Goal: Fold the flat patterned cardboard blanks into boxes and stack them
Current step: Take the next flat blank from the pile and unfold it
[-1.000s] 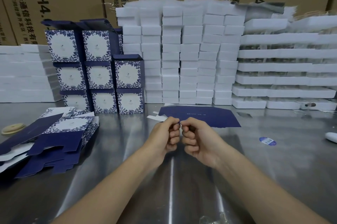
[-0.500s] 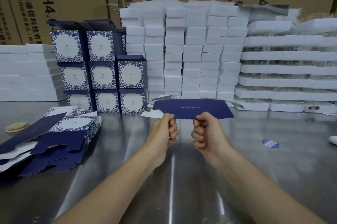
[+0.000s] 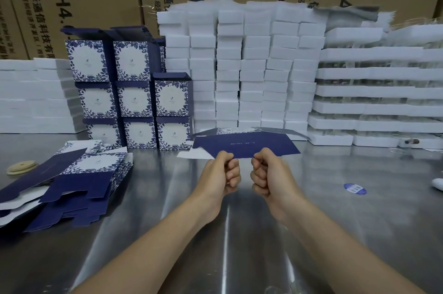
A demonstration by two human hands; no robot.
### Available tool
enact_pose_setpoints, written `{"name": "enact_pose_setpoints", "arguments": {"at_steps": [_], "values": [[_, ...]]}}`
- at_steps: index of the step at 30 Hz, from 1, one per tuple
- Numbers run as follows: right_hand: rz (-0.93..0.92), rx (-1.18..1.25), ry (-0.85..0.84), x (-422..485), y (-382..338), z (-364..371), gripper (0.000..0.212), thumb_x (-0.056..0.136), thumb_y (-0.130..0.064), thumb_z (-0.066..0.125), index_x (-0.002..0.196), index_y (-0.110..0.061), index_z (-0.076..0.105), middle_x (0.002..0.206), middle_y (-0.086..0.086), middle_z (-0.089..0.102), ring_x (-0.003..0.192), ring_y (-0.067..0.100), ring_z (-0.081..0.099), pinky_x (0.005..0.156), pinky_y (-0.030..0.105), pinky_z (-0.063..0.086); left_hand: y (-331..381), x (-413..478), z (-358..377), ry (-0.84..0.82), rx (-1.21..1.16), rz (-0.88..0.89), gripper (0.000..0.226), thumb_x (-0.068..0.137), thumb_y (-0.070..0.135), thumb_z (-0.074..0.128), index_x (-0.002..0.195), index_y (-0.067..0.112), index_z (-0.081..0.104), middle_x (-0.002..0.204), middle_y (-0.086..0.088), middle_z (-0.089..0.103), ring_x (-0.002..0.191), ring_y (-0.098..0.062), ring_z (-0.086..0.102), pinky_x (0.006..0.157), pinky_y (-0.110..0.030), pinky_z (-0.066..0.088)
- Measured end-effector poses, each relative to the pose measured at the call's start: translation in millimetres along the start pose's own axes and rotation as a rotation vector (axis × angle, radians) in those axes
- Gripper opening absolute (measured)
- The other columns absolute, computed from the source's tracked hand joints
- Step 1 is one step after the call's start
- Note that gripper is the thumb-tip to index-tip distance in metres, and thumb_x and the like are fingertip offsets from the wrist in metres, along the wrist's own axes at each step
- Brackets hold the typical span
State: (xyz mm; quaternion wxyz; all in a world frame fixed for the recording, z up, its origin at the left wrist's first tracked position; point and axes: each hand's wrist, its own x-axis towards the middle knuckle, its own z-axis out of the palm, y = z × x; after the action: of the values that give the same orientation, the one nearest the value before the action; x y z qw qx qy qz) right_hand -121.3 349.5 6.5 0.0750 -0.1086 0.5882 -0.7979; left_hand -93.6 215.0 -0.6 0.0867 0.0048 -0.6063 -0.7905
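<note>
cardboard blank (image 3: 247,144) is in your hands at the centre of the frame, held just above the surface (image 3: 335,221) and in front of the white foam stacks (image 3: 251,66). your left hand (image 3: 220,176) pinches its near edge with the fingers curled in. your right hand (image 3: 271,176) pinches the same edge just beside it, and the two hands are close but apart. the dark blue panel faces you, a strip of the patterned side shows along the top edge, and a white flap pokes out at the blank's left. it looks flat or barely opened, so you seem to be at the very start of shaping this one. no wall is squared up and no flap is tucked yet.

behind and to the left of your hands, left of centre in the frame, the folded boxes (image 3: 134,94) stand stacked against the back. eight patterned fronts show in three columns: the two left columns are three high and the right column is two high. the uppermost boxes have their top flaps standing open.

at the lower left of the frame the pile of flat blanks (image 3: 79,178) lies fanned out on the surface. you cannot count it from here, but it is clearly many sheets thick. the job looks partway through, with plenty left to fold, and the short right column looks like the natural spot for the next box.
</note>
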Motion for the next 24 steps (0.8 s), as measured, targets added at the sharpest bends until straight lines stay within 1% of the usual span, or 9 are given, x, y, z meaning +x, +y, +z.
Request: {"name": "enact_pose_setpoints", "arguments": {"at_steps": [3, 6, 8, 10, 13, 15, 17, 21, 24], "values": [[0.016, 0.006, -0.058, -2.4, -1.4, -0.1, 0.029, 0.095, -0.025, 0.053, 0.067, -0.017, 0.052, 0.058, -0.001, 0.031, 0.05, 0.014, 0.025, 0.046, 0.027, 0.02, -0.4, 1.5, -0.4, -0.002, 0.019, 0.034, 0.044, 0.101, 0.027, 0.043, 0.057, 0.029, 0.041, 0.06, 0.004, 0.03, 0.052, -0.013, 0.032, 0.05, -0.023, 0.031], [0.029, 0.009, -0.126, -5.7, -0.7, 4.5, 0.031, 0.095, -0.023, 0.053, 0.065, -0.016, 0.055, 0.058, 0.0, 0.033, 0.05, 0.013, 0.026, 0.047, 0.026, 0.021, -3.5, 1.8, 0.6, 0.014, 0.082, 0.058, 0.045, 0.099, 0.029, 0.044, 0.054, 0.029, 0.04, 0.057, 0.005, 0.031, 0.051, -0.013, 0.032, 0.054, -0.027, 0.032], [0.025, 0.008, -0.112, -6.3, -0.3, 6.8, 0.032, 0.095, -0.019, 0.052, 0.063, -0.016, 0.055, 0.057, -0.001, 0.032, 0.049, 0.013, 0.024, 0.045, 0.025, 0.021, -3.3, 0.9, 0.7, 0.031, 0.12, 0.072, 0.038, 0.093, 0.036, 0.048, 0.058, 0.029, 0.035, 0.058, 0.004, 0.029, 0.051, -0.015, 0.031, 0.056, -0.029, 0.031], [0.015, -0.004, -0.093, -5.7, -1.1, 7.2, 0.031, 0.095, -0.017, 0.051, 0.064, -0.014, 0.053, 0.055, -0.001, 0.031, 0.048, 0.014, 0.022, 0.044, 0.025, 0.02, -1.9, -1.3, 0.8, -0.003, 0.152, 0.071, 0.034, 0.086, 0.043, 0.05, 0.064, 0.026, 0.031, 0.06, 0.002, 0.024, 0.053, -0.016, 0.028, 0.057, -0.031, 0.028], [0.007, -0.023, -0.097, -5.4, -1.4, 5.6, 0.03, 0.093, -0.018, 0.05, 0.063, -0.015, 0.049, 0.054, -0.001, 0.028, 0.048, 0.014, 0.021, 0.044, 0.025, 0.021, -4.1, -4.0, 4.1, -0.057, 0.203, 0.102, 0.041, 0.095, 0.036, 0.046, 0.055, 0.028, 0.043, 0.058, 0.002, 0.025, 0.053, -0.014, 0.027, 0.053, -0.026, 0.029], [0.016, -0.043, -0.109, -6.1, -0.6, 4.4, 0.032, 0.092, -0.02, 0.051, 0.06, -0.018, 0.047, 0.055, -0.001, 0.027, 0.049, 0.014, 0.021, 0.045, 0.026, 0.021, -4.3, -4.3, 6.2, -0.038, 0.206, 0.105, 0.048, 0.101, 0.025, 0.041, 0.053, 0.028, 0.041, 0.057, 0.002, 0.027, 0.053, -0.014, 0.025, 0.052, -0.025, 0.028], [0.024, -0.048, -0.125, -6.6, -0.2, 4.1, 0.035, 0.092, -0.023, 0.052, 0.057, -0.019, 0.047, 0.055, -0.001, 0.026, 0.049, 0.014, 0.021, 0.045, 0.026, 0.022, -2.3, -3.8, 6.7, -0.023, 0.188, 0.108, 0.045, 0.102, 0.021, 0.038, 0.057, 0.027, 0.035, 0.057, 0.001, 0.028, 0.054, -0.015, 0.024, 0.054, -0.028, 0.027], [0.037, 0.047, -0.125, -5.8, -0.8, 5.1, 0.034, 0.091, -0.022, 0.047, 0.057, -0.019, 0.045, 0.056, -0.002, 0.024, 0.048, 0.014, 0.019, 0.044, 0.026, 0.021, 0.5, -4.1, 4.8, -0.024, 0.173, 0.085, 0.04, 0.102, 0.024, 0.039, 0.063, 0.026, 0.031, 0.059, 0.002, 0.025, 0.056, -0.016, 0.024, 0.058, -0.031, 0.026], [0.027, 0.047, -0.101, -4.6, -0.7, 4.3, 0.038, 0.094, -0.019, 0.043, 0.056, -0.021, 0.042, 0.055, -0.004, 0.024, 0.046, 0.012, 0.02, 0.043, 0.026, 0.021, -1.0, -5.4, 6.3, -0.028, 0.148, 0.05, 0.039, 0.104, 0.03, 0.04, 0.068, 0.024, 0.027, 0.06, 0.001, 0.022, 0.06, -0.018, 0.02, 0.059, -0.032, 0.026]]}}
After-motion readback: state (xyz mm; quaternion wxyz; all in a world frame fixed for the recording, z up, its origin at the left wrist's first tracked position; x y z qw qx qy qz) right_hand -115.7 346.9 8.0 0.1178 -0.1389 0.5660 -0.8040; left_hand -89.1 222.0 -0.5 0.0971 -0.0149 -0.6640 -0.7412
